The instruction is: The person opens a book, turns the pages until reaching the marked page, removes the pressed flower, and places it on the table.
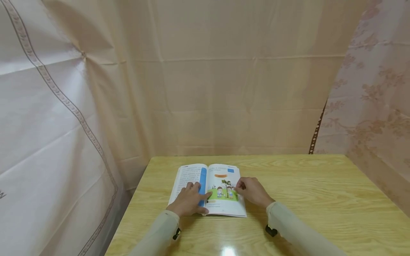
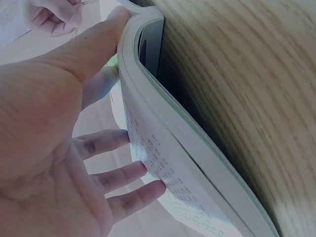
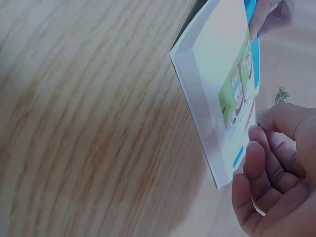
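An open book [image 1: 223,208] lies on the table, with text on the left page and a coloured picture of two children on the right. My left hand [image 1: 189,200] rests across the left page and the fold, its fingers spread and its thumb near the lower edge. Over the right edge of the right page, my right hand [image 1: 253,191] has curled fingers, with thumb and forefinger tips together. They pinch the thin stem of a small sprig, whose green tuft [image 3: 282,95] shows beyond the thumb in the right wrist view. The thumb hides part of the stem.
The wooden table [image 1: 307,192] extends widely to the right of the book. A beige curtain [image 1: 230,89] hangs behind it, with pale cloth [image 1: 48,142] on the left and patterned cloth [image 1: 378,106] on the right.
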Action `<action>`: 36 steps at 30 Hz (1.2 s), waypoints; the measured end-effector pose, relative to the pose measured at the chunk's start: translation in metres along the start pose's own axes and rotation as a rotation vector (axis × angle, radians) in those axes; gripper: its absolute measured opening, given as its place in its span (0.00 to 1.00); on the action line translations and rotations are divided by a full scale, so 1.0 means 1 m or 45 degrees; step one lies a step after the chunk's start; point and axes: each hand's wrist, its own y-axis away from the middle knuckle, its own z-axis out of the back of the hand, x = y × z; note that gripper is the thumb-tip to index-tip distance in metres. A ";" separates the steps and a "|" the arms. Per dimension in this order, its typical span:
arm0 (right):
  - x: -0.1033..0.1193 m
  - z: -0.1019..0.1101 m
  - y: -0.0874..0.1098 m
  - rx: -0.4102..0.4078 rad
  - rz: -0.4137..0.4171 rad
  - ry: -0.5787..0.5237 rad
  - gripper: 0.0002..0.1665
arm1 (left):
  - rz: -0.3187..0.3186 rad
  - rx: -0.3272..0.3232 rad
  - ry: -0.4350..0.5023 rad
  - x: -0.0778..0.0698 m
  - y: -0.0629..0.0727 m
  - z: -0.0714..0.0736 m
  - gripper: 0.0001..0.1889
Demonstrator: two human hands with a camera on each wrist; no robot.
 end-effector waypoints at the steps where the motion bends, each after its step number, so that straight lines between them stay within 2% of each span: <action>1: 0.000 0.000 0.001 0.000 -0.003 0.005 0.07 | -0.002 0.000 -0.002 0.000 0.000 0.000 0.37; 14: 0.004 0.011 0.009 -0.019 -0.030 0.008 0.07 | -0.003 -0.025 -0.019 -0.002 0.002 0.000 0.37; 22: 0.001 0.016 0.015 -0.050 0.000 0.037 0.05 | 0.008 -0.029 -0.010 -0.003 0.002 -0.001 0.37; 36: -0.015 0.027 0.021 -0.068 -0.009 0.035 0.04 | 0.091 -0.054 0.064 -0.005 0.000 -0.007 0.46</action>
